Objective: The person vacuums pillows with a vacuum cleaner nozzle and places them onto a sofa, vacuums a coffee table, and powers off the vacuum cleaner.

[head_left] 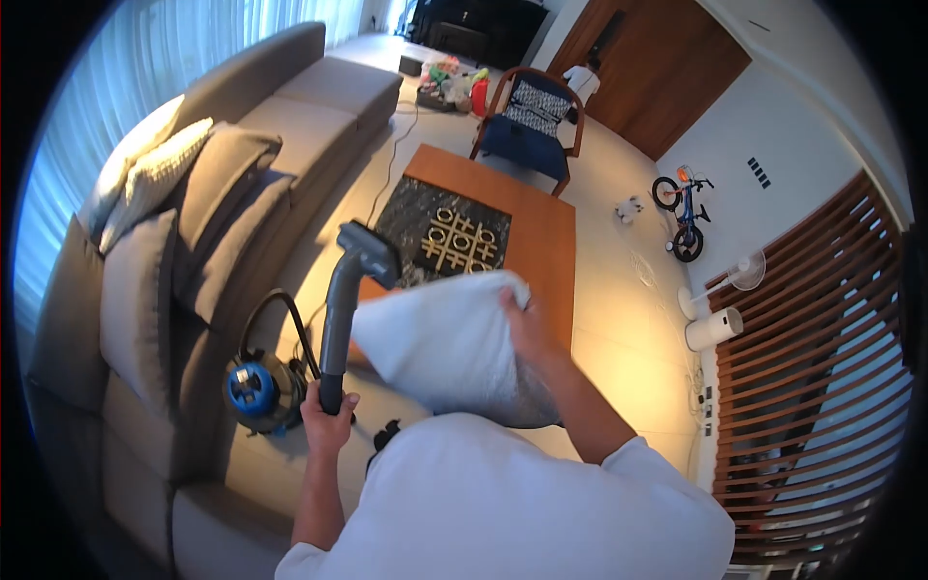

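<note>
My left hand [329, 421] is closed around the lower end of a grey vacuum cleaner wand [338, 314], which points upward. At its top sits a wide floor-style nozzle [369, 253], in the air left of the coffee table. My right hand [531, 326] grips the upper right edge of a pale cushion [445, 333], held up in front of my body. The cushion hides part of the table. On the floor to the left stands the vacuum cleaner [255, 390], with a blue top and a dark hose [280, 302].
A grey sofa [324, 101] with several pillows [140, 304] runs along the left. Ahead is a wooden coffee table [551, 227] bearing a tic-tac-toe set [454, 242]. Beyond are an armchair [527, 145], toys [449, 82] and a person [582, 82]. A small bike [686, 215] and fan [744, 273] stand right.
</note>
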`<state>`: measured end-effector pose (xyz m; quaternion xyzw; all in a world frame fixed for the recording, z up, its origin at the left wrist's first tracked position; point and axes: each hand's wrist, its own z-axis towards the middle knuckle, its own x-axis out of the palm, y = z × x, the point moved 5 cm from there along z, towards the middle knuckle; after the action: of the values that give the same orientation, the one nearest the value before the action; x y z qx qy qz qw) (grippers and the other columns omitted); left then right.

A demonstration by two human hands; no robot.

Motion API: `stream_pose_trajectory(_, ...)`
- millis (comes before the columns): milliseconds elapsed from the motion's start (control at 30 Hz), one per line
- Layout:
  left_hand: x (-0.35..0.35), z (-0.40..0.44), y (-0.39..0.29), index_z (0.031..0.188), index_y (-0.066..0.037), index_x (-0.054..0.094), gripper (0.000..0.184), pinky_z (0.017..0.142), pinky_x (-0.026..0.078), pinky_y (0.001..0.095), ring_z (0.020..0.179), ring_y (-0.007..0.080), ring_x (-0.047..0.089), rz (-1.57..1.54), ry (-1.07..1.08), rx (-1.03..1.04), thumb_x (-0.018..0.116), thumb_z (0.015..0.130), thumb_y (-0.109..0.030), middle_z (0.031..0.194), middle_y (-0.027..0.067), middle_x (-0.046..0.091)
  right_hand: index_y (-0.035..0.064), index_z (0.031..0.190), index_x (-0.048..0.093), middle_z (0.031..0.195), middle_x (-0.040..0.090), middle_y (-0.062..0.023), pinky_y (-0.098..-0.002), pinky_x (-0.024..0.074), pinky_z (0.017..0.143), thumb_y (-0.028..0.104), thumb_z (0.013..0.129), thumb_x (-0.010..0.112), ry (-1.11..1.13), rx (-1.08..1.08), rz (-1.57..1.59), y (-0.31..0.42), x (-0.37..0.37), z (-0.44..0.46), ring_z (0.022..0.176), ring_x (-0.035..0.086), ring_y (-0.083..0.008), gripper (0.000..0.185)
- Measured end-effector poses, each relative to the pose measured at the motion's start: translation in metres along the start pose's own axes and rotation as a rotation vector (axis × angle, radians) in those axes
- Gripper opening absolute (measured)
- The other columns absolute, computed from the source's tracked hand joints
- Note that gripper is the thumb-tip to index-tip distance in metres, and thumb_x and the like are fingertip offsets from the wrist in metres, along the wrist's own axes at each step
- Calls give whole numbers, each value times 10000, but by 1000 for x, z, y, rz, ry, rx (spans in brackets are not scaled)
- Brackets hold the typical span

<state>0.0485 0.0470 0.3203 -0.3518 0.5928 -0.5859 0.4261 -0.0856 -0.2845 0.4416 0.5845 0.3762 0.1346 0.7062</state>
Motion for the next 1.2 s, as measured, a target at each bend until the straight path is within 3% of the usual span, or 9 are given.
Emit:
stream_pose_trajectory(67, 5, -7, 5, 903, -25, 574, 416, 549, 468, 323, 598, 118, 569, 20, 26, 43, 875, 770, -278, 687, 36, 603, 61, 1095, 682, 923, 667, -7, -314, 492, 776, 535, 1014, 504, 23, -65, -13, 41, -13, -3, 867, 591, -107, 513)
stream_pose_trajectory(133, 27, -15, -48, 917, -28, 613, 469, 553, 482, 346, 585, 200, 613, 81, 153, 547, 904, 713, -334, 700, 68, 625, 72, 1139, 669, 977, 673, -14, -309, 495, 802, 539, 1011, 509, 56, -29, 138, 43, -27, -1, 909, 602, -111, 510)
stream_pose_trajectory(233, 55, -18, -79, 919, -32, 646, 516, 567, 501, 363, 611, 294, 636, 150, 189, 788, 926, 637, -362, 721, 102, 639, 71, 1165, 642, 1051, 667, -24, -293, 500, 808, 489, 1022, 526, 182, -167, 457, 73, -39, -7, 926, 615, -115, 456)
stream_pose_trajectory(267, 56, -13, -69, 919, -32, 646, 516, 567, 501, 363, 611, 294, 636, 143, 166, 776, 926, 637, -362, 721, 102, 639, 39, 1193, 612, 1076, 664, -52, -297, 512, 793, 439, 1048, 492, -76, -64, 297, 33, -71, 2, 919, 628, -125, 442)
stream_pose_trajectory(333, 57, 2, -27, 897, -42, 653, 476, 593, 517, 371, 653, 319, 650, 206, 97, 783, 928, 611, -306, 743, 102, 645, -9, 1359, 478, 1313, 584, -166, -433, 460, 1051, 489, 1052, 405, -87, -198, 475, 69, -84, -13, 1210, 587, -275, 590)
stream_pose_trajectory(667, 18, 50, 123, 946, -17, 647, 390, 594, 483, 364, 596, 258, 623, 345, 92, -97, 785, 816, -357, 661, 135, 610, -19, 1360, 475, 1307, 582, -148, -378, 436, 1040, 470, 1040, 467, -245, -383, 450, 112, -131, -43, 1179, 577, -245, 585)
stream_pose_trajectory(933, 36, 22, 4, 903, -17, 637, 328, 570, 451, 311, 583, 156, 567, -107, 300, 408, 787, 767, -275, 636, 75, 563, -31, 1420, 421, 1356, 544, -160, -410, 443, 1051, 546, 1037, 411, -531, -278, 211, 97, -185, -50, 1224, 543, -242, 693)
stream_pose_trajectory(1067, 19, 22, 101, 868, -13, 629, 342, 564, 449, 318, 579, 164, 577, 51, 291, 175, 780, 788, -311, 637, 88, 568, 31, 1381, 471, 1330, 564, -160, -437, 462, 1033, 534, 1046, 382, -252, -550, 294, 137, -192, -53, 1202, 561, -288, 611)
stream_pose_trajectory(1200, -17, 11, 148, 864, -9, 638, 352, 575, 465, 344, 599, 173, 594, 263, -23, -105, 738, 841, -347, 667, 107, 611, 14, 1366, 483, 1321, 573, -160, -414, 459, 1031, 515, 1057, 366, -350, -452, 341, 152, -195, -41, 1196, 566, -277, 600)
